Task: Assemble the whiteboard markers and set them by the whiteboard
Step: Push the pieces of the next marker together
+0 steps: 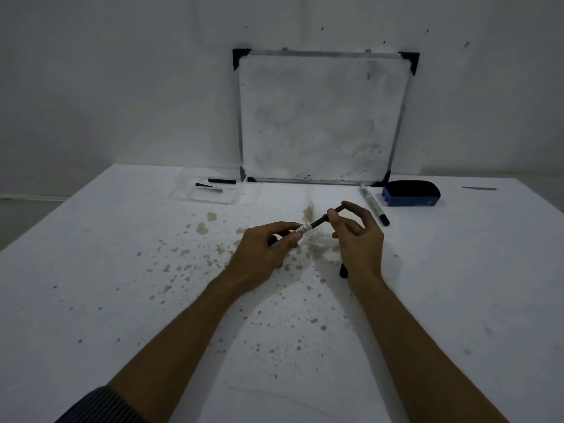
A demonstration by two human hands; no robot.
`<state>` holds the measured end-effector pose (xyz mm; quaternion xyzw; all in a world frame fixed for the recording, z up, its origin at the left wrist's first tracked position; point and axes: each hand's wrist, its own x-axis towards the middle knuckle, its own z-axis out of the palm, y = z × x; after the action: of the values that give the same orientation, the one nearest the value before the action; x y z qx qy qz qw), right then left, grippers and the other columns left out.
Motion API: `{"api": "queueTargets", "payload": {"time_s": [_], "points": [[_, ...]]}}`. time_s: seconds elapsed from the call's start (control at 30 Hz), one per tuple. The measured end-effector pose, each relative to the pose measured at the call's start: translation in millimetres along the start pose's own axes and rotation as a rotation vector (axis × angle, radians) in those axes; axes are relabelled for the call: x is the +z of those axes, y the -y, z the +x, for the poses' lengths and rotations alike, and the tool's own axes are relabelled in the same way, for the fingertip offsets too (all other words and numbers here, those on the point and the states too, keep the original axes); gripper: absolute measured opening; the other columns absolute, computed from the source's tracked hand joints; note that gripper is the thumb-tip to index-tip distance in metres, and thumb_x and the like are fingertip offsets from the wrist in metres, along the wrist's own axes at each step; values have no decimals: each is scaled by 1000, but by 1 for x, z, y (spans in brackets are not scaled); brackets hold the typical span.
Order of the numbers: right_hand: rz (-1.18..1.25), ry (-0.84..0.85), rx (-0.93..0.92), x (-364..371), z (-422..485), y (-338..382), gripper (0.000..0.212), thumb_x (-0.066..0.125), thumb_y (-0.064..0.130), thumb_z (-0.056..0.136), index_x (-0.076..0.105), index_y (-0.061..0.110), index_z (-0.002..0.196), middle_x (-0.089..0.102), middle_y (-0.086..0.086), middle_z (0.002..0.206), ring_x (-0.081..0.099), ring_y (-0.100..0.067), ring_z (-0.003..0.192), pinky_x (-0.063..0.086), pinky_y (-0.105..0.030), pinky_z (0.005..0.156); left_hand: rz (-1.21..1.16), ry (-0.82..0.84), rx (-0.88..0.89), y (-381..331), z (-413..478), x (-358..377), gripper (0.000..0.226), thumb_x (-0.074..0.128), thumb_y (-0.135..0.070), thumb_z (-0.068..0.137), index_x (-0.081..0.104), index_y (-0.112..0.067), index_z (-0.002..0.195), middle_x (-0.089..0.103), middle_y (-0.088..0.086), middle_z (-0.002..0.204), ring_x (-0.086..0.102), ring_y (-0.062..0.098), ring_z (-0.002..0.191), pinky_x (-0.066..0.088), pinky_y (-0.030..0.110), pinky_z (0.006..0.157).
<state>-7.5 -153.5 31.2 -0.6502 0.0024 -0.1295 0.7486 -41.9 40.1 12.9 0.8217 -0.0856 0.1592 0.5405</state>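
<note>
Nothing legible. Small print on the marker barrel [302, 229] in the left hand [262, 251] and on the capped marker [373, 206] by the whiteboard [320, 117] is too blurred to read.

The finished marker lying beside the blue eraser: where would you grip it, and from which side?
Pinch the marker across the middle of its white barrel, coming down from above. It lies flat on the table, so only its top and long sides are free. The eraser sits close on its right near the far end, so approaching from the left likely gives more room.
</note>
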Motion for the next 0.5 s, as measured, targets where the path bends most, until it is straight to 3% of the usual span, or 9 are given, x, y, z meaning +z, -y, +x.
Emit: {"api": "queueTargets", "payload": {"time_s": [0.17,0.5], "points": [[2,5,34,-2,2,0,38,81,43,83,69,31,116,81,10,82,70,4,65,49,-8,56,64,6,34,0,-1,1,29,68,-54,96,75,-42,121,78,-17,88,63,2,54,53,18,52],[-43,48,12,-3,2,-2,35,79,37,86,67,27,118,81,8,81,73,1,70,51,-11,61,-33,10,-15,-3,-1,0,27,66,-52,98,75,-41,120,79,-10,86,61,6,48,52,19,49]]}}
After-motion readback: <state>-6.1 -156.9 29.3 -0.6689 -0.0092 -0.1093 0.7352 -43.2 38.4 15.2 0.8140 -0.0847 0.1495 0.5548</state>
